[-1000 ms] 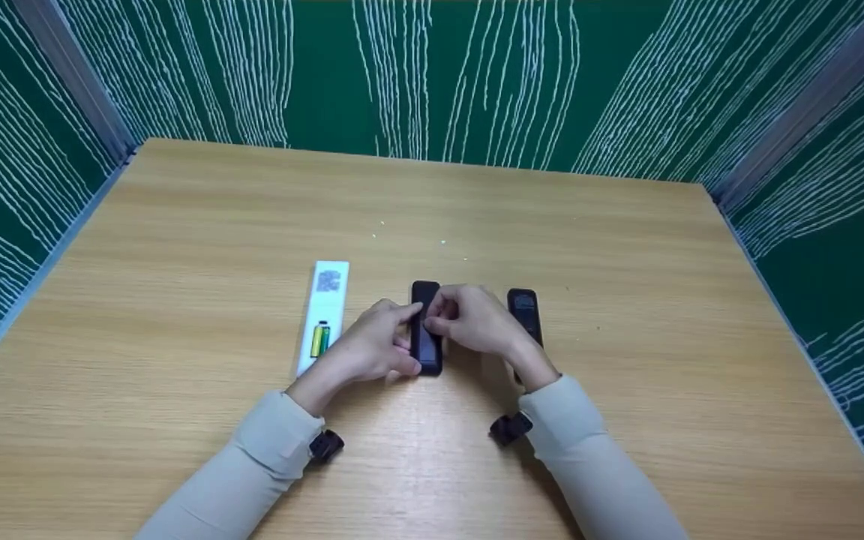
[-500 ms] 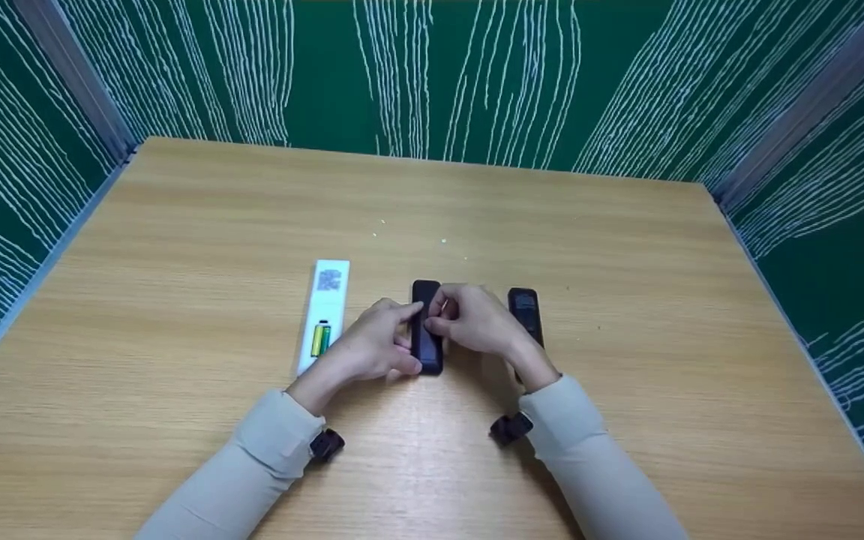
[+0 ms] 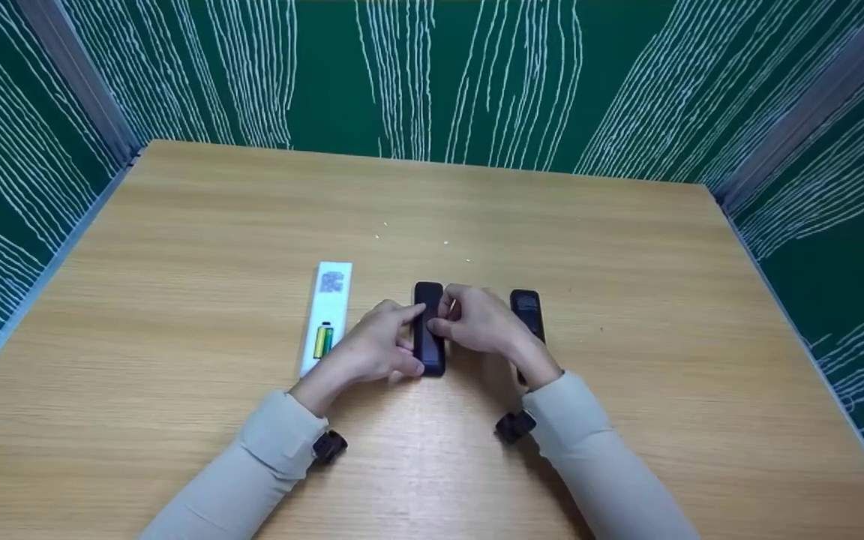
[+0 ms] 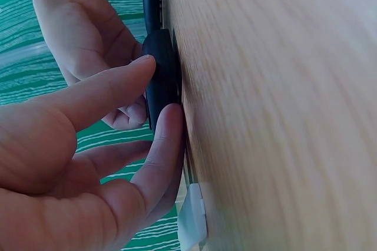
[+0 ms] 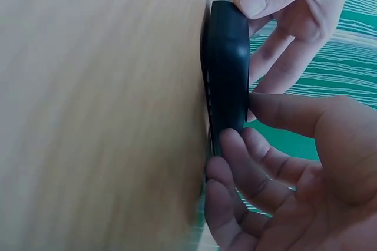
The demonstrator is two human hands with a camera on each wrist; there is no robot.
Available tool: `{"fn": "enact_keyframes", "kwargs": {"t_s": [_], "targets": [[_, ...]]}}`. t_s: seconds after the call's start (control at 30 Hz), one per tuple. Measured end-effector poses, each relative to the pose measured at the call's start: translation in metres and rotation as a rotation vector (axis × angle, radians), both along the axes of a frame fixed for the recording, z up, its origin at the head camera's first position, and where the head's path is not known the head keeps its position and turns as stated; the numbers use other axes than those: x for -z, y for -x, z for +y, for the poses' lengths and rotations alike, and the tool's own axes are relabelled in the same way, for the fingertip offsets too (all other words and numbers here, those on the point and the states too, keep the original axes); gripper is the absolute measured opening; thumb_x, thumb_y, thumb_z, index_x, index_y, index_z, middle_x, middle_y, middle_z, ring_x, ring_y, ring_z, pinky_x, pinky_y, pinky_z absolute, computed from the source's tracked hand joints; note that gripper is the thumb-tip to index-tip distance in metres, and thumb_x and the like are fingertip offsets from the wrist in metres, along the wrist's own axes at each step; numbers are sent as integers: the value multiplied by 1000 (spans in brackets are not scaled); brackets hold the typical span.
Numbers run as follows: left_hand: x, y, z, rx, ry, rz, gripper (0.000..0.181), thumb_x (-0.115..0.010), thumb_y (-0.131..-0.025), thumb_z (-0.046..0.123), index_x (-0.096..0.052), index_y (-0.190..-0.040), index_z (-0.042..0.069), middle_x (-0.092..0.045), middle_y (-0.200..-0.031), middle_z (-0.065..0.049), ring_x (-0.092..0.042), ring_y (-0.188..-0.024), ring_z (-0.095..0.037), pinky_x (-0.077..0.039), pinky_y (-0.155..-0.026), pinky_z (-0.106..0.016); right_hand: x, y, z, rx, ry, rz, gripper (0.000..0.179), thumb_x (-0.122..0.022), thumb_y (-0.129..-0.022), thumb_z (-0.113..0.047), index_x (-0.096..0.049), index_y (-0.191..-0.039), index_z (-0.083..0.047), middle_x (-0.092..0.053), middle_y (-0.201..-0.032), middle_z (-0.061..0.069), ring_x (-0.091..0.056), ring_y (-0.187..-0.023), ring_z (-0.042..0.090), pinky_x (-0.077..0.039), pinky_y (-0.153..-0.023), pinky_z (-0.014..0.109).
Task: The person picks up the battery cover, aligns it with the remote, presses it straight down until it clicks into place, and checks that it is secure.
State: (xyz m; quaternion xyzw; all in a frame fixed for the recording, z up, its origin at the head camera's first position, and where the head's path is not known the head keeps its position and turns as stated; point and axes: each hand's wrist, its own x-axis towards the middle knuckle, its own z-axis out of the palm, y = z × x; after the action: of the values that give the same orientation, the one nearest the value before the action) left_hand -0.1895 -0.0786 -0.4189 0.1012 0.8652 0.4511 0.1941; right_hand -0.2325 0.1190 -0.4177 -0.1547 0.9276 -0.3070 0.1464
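Observation:
A black remote control (image 3: 430, 352) lies between the two hands in the head view, its long side pointing away from me. My left hand (image 3: 379, 341) holds it from the left, thumb at the near end and a forefinger at the left edge farther up. From the right comes my right hand (image 3: 477, 321), with its thumb tip on the upper face and bent fingers along the right side. In the right wrist view, the right fingertips (image 5: 231, 139) sit against the remote's edge. The left wrist view shows the left thumb and a finger against its end and side.
To the left lies a white remote control (image 3: 333, 304) with a printed code and two green-yellow batteries (image 3: 324, 341) in its bay. Another black remote control (image 3: 526, 309) lies right, partly under the right wrist. Small white specks dot the wooden table (image 3: 589, 247) farther back.
The right forefinger has drawn slightly rightward from the black remote's upper face. Both hands otherwise stay in place around it, with only a small shift of the whole head view.

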Motion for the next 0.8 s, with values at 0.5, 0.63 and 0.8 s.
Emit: {"fn": "enact_keyframes", "kwargs": {"t_s": [0.5, 0.63, 0.8], "targets": [[-1, 0, 0, 0, -10, -3, 101, -85, -76, -11, -38, -163, 6, -50, -138, -19, -62, -100, -24, -56, -93, -34, -12, 6, 0, -39, -157, -66, 31, -74, -97, -41, -68, -98, -11, -59, -81, 1, -55, -76, 19, -43, -65, 29], [-1, 0, 0, -1, -11, -2, 101, -86, -75, -11, -39, -163, 6, -51, -137, -19, -62, -99, -24, -57, -93, -34, -14, 9, 0, -47, -182, -93, 35, -73, -97, -44, -69, -101, -10, -60, -84, 2, -57, -80, 20, -44, -68, 31], [-2, 0, 0, 14, 4, 22, 100, -86, -76, -9, -40, -163, 5, -51, -136, -20, -62, -102, -25, -55, -97, -36, -17, 12, 0, -60, -211, -145, 38, -70, -99, -46, -69, -107, -9, -69, -87, 4, -63, -83, 21, -48, -76, 33]]}}
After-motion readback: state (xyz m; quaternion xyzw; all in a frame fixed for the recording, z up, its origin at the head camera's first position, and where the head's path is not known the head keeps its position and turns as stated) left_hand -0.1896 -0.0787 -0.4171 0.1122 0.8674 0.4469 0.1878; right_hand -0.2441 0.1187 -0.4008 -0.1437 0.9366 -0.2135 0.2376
